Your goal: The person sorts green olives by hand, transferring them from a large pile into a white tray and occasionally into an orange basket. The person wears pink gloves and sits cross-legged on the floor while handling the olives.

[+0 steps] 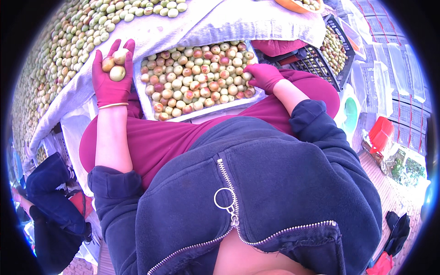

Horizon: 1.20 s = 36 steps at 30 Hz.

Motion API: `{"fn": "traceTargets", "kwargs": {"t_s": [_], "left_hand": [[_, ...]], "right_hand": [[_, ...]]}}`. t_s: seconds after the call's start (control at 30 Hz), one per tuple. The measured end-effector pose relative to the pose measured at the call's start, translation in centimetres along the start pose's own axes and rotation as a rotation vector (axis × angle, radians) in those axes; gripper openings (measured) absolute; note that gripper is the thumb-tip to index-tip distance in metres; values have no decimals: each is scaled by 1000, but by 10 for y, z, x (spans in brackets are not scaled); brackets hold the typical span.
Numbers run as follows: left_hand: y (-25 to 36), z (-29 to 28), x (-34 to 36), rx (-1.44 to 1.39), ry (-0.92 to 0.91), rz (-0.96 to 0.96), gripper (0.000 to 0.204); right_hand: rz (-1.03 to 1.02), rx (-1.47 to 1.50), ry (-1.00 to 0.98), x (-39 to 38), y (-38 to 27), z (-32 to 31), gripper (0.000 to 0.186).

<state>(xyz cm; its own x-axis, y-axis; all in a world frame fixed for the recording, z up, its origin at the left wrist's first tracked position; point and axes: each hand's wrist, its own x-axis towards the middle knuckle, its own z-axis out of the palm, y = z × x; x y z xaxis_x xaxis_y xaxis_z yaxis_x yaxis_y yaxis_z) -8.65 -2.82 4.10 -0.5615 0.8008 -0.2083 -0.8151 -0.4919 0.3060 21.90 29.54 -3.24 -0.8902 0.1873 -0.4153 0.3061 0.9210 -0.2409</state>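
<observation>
Palm up at the left, my left hand [111, 87] wears a dark pink glove and carries three round jujubes [118, 73], pale green with reddish patches, on the palm and between the fingers. A white shallow box [139, 94] sits before my lap, filled with many jujubes [195, 78] like them, some blushed red. My right hand [266, 77], gloved the same, is at the box's right edge. Its fingers are curled down against the fruit there, and whatever is between them is hidden.
A large heap of greener jujubes [59, 50] covers the cloth [220, 23] at the far left. Right of the box stands a black crate [341, 41] of fruit; an orange bowl [293, 6] is beyond. Another person's dark sleeve [50, 183] shows at lower left, a red container [381, 134] at right.
</observation>
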Motion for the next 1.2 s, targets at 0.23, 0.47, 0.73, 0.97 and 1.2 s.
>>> {"fn": "traceTargets", "kwargs": {"t_s": [0.23,0.47,0.73,0.97,1.2], "left_hand": [[1,-6,0,-129,-127,-41,59],[-16,-6,4,-17,6,58,59],[-61,40,-10,42,202,-55,65],[-81,55,-13,277,239,-71,59],[-84,44,-17,832,131,210,55]], "right_hand": [[-50,-29,-33,0,-6,3,35],[-49,-72,-9,7,-2,17,27],[-284,692,381,19,-96,-63,37],[-515,605,347,52,-180,-110,39],[-553,964,256,64,-176,-99,41]]}}
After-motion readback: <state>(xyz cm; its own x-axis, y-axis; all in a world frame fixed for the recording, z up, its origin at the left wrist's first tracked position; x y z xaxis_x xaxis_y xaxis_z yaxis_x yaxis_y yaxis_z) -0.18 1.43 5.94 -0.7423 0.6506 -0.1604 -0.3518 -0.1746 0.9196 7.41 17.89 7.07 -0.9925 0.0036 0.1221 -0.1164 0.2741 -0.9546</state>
